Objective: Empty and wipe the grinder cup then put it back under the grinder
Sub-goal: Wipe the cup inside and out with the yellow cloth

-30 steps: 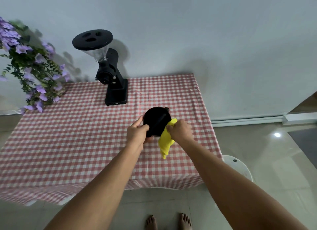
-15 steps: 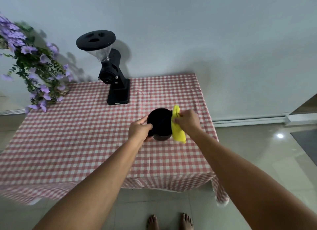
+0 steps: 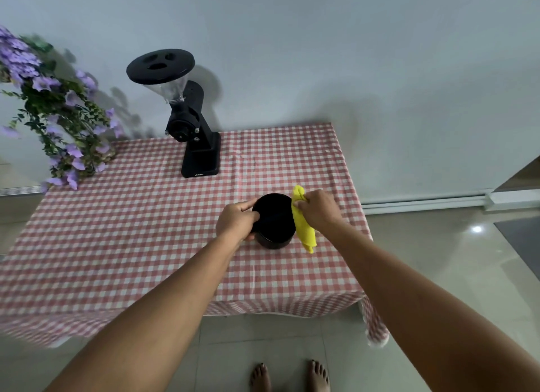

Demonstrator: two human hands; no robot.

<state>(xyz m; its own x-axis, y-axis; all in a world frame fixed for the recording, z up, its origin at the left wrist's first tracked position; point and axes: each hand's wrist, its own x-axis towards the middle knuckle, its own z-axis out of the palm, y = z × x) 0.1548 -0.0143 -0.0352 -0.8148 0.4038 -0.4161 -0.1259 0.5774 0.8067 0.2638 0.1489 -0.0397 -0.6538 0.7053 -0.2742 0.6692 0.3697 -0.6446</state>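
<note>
The black grinder cup (image 3: 273,220) is upright over the table's front right part, its dark inside facing me. My left hand (image 3: 237,220) grips its left side, thumb on the rim. My right hand (image 3: 317,209) pinches a yellow cloth (image 3: 304,220) that hangs down against the cup's right outer wall. The black grinder (image 3: 193,122) with a clear hopper and flat lid stands at the back of the table, with no cup on its base.
A red-and-white checked tablecloth (image 3: 131,231) covers the table. Purple flowers with green leaves (image 3: 55,114) hang over the back left corner. A white wall is behind. Tiled floor and my bare feet (image 3: 289,375) show below the table's front edge.
The cup has turned from tilted toward me to upright. The yellow cloth moved from below the cup up along its right side. The view shifted so the table sits lower.
</note>
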